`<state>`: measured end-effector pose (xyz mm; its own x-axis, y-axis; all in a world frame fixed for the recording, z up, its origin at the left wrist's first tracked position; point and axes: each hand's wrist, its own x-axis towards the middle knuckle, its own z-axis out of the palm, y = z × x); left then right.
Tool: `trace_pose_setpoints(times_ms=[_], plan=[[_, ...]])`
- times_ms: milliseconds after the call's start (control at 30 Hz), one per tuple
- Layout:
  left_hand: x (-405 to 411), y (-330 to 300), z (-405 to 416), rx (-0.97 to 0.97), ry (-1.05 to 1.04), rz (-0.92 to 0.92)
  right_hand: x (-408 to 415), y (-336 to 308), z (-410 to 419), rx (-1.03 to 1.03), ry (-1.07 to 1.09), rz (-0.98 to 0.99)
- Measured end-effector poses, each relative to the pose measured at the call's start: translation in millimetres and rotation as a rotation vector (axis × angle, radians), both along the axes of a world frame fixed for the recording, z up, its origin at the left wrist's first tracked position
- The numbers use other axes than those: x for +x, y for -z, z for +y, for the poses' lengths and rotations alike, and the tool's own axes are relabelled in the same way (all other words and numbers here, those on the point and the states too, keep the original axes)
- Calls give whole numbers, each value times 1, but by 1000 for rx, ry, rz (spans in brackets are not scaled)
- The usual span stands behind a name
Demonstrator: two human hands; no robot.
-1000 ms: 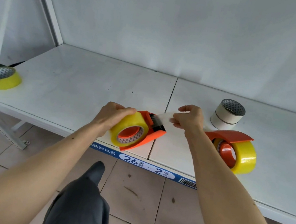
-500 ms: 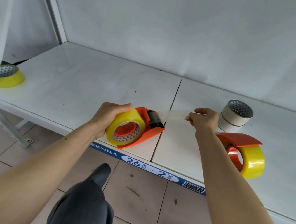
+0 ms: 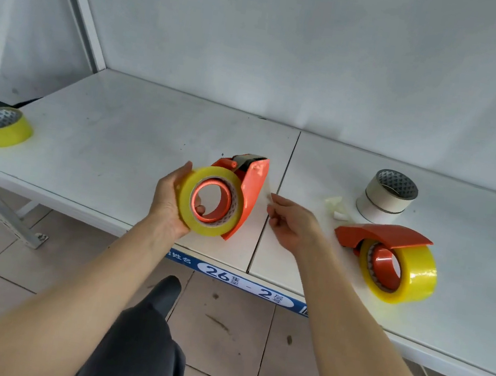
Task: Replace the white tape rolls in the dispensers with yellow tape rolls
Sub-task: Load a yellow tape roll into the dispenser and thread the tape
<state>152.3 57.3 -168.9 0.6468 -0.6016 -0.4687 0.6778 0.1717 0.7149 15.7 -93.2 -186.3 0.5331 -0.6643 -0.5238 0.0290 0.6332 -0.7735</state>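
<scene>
My left hand (image 3: 169, 204) grips an orange tape dispenser (image 3: 251, 188) loaded with a yellow tape roll (image 3: 210, 201). It holds the dispenser tilted up above the shelf, with the roll's open side facing me. Just right of the dispenser, my right hand (image 3: 293, 224) pinches a thin tape strip end between thumb and forefinger. A second orange dispenser (image 3: 383, 237) with a yellow roll (image 3: 414, 276) lies on the shelf at the right. Two stacked white tape rolls (image 3: 384, 203) stand behind it. A loose yellow roll (image 3: 2, 129) lies at the far left.
The white metal shelf (image 3: 118, 135) has a seam down its middle and a blue label strip (image 3: 241, 282) on the front edge. Small crumpled tape scraps (image 3: 336, 206) lie beside the white rolls. A wall closes the back, and my knee (image 3: 136, 349) is below over tiled floor.
My left hand has lifted and turned the dispenser so that the roll faces me. My right hand has come back close to it, and the long stretched strip is gone. Tape scraps now lie on the shelf.
</scene>
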Motion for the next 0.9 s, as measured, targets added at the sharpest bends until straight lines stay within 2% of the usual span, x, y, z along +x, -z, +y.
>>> trace_pose_setpoints(times_ms=[133, 367, 500, 600, 733, 900], plan=[[-11, -2, -9, -31, -79, 85, 10, -6, 14, -26, -39, -65], [-32, -15, -20, -188, -116, 262, 11, -20, 31, -308, -25, -11], [-40, -21, -28, -304, -155, 367, 9, -22, 44, -317, -174, -87], [-46, -22, -34, -349, -153, 428, 13, -24, 55, -280, -155, -179], [-51, -18, -39, -300, -127, 353, 23, -23, 55, -340, -4, -119], [-40, 1, -47, -15, 9, 126, 24, -26, 35, -443, 159, -75]])
